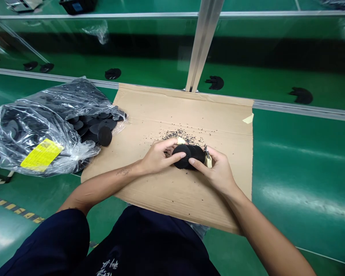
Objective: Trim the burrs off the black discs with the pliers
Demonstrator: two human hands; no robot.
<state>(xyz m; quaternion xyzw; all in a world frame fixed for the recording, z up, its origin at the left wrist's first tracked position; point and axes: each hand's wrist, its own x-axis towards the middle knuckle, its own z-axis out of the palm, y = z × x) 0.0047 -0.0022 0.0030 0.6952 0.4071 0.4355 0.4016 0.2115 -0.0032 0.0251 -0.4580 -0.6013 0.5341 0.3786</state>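
Note:
A row of black plastic discs (194,155) is held between both hands above the cardboard sheet. My left hand (163,155) is closed on its left end, thumb across the face of the front disc (181,155). My right hand (215,166) grips the right end, thumb pressed near the lower edge. A small metal tool (206,150), perhaps nippers, sticks up by the right fingers; most of it is hidden. Cream finger covers show on both hands. Small black bits (182,134) lie scattered on the cardboard just beyond the hands.
A clear plastic bag (54,115) spills black discs (105,136) onto the left side of the cardboard sheet (161,195). A metal post (202,46) rises behind it. Several black pieces (113,73) lie past the metal rail. A black bin (78,5) is at the top left.

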